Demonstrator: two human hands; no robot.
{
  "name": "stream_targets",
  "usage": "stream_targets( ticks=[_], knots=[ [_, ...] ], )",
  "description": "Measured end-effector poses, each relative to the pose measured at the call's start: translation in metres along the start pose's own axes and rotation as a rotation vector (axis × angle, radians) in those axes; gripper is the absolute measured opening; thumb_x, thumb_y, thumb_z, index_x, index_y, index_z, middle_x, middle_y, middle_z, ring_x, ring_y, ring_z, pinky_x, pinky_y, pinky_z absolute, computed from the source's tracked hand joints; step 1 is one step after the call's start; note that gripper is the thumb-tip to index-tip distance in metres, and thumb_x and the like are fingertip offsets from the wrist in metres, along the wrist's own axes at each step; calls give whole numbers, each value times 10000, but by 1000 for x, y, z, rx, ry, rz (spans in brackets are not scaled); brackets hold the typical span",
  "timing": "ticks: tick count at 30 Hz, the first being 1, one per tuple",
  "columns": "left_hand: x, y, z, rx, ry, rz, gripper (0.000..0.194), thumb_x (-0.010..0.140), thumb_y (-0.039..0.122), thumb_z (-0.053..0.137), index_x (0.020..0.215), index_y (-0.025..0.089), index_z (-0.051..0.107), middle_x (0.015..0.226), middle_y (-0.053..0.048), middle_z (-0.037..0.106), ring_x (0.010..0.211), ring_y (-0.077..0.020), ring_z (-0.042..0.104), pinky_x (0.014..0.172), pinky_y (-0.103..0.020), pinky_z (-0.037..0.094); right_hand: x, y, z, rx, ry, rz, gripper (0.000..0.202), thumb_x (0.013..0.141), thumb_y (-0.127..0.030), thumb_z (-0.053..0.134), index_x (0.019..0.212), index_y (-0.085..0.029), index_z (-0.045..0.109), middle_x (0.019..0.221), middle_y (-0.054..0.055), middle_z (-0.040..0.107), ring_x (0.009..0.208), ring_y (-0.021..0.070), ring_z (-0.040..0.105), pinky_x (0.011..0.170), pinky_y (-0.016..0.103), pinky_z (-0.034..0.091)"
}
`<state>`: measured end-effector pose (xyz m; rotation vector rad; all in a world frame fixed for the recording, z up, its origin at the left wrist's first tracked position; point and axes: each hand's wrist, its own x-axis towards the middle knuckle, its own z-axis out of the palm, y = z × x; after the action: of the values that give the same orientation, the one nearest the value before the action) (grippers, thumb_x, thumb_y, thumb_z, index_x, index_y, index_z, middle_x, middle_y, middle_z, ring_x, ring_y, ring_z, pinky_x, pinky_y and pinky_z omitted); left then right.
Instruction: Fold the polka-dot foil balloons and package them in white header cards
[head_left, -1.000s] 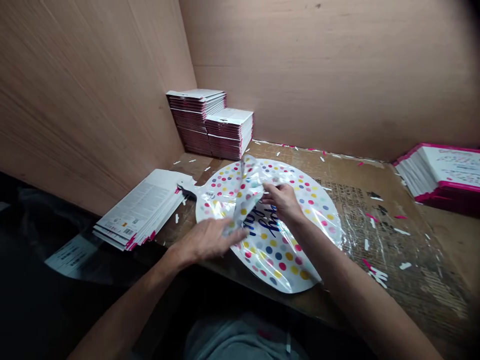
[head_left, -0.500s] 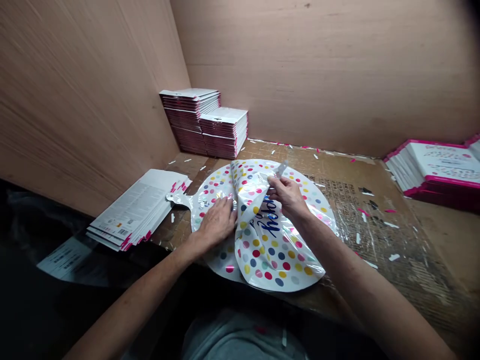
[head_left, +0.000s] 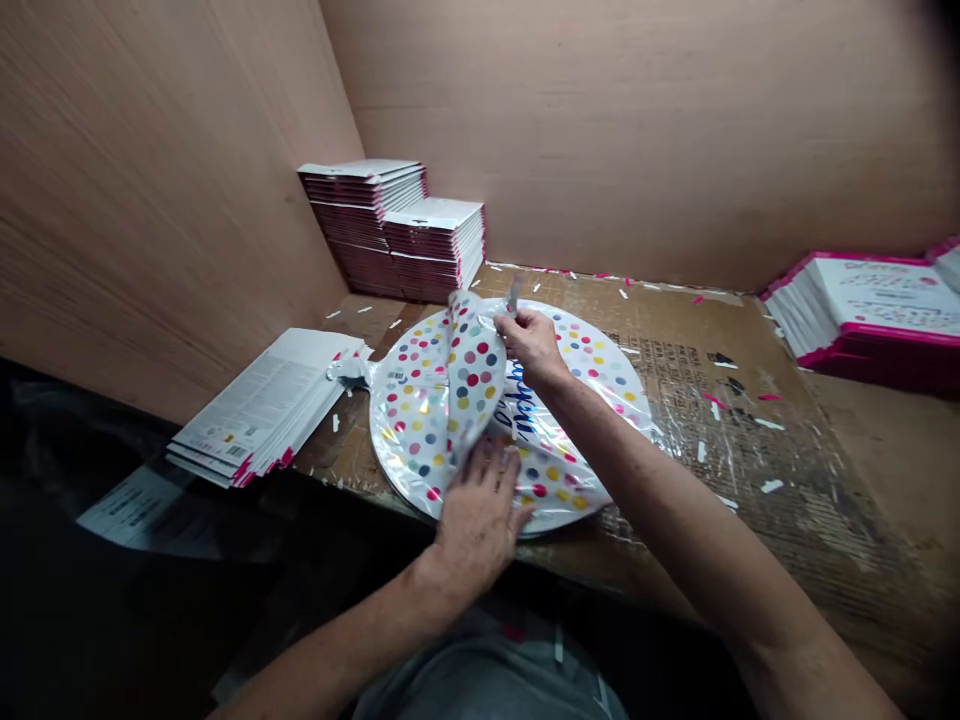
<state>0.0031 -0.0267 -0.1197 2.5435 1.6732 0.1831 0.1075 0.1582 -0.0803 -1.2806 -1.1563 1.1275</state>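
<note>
Flat white foil balloons (head_left: 409, 420) with coloured dots lie on the cardboard, one over another; how many cannot be told. Blue lettering shows on the right part. My right hand (head_left: 534, 345) is closed, pinching the top sheet near its clear tail (head_left: 514, 292), and holds that sheet folded up across the middle. Fingers spread, my left hand (head_left: 480, 515) rests flat on the near part of the foil, just below the fold. Another tail (head_left: 349, 370) sticks out at the left.
White and pink printed card sleeves (head_left: 259, 405) lie at the left. More sleeves (head_left: 435, 250) are stacked in the back corner and others (head_left: 885, 300) at the right. Paper scraps litter the cardboard surface (head_left: 675, 350). Wooden panels (head_left: 600, 130) stand behind and at the left.
My left hand has slid from the left part of the foil to its near edge. My right hand has moved left and slightly up, drawing the folded sheet along.
</note>
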Motion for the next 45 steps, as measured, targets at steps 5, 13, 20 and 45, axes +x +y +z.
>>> stream_targets(
  ticks=[5, 13, 20, 45],
  knots=[
    [-3, -35, -19, 166, -25, -39, 554, 936, 430, 519, 1320, 34, 574, 1453, -269, 478, 1395, -402, 396, 1138, -521, 336, -12, -7, -15, 78, 15, -22, 96, 767, -268, 607, 769, -176, 580, 642, -34, 607, 498, 86, 599, 442, 168, 461],
    [-69, 1, 0, 103, -34, 20, 824, 882, 723, 397, 1392, 92, 543, 1445, -237, 505, 1344, -422, 452, 1082, -579, 387, -46, 29, -76, -153, 42, 100, 299, 770, -417, 679, 635, -163, 597, 556, 37, 644, 428, 122, 580, 396, 204, 430],
    [-76, -6, -17, 78, -243, 12, 757, 924, 639, 410, 1386, 56, 547, 1342, -269, 581, 1251, -431, 536, 1051, -616, 406, -61, 46, -139, -1074, 51, 94, 299, 880, -388, 562, 781, -140, 697, 743, 119, 709, 689, 250, 677, 607, 318, 491],
    [-23, -51, -29, -253, -366, -489, 355, 882, 517, 524, 728, 199, 559, 704, -22, 647, 725, -211, 639, 625, -286, 334, 69, 31, -14, -1347, -256, -729, 540, 1037, -458, 274, 1423, -128, 457, 1520, 186, 415, 1358, 294, 414, 1089, 429, 322]
  ],
)
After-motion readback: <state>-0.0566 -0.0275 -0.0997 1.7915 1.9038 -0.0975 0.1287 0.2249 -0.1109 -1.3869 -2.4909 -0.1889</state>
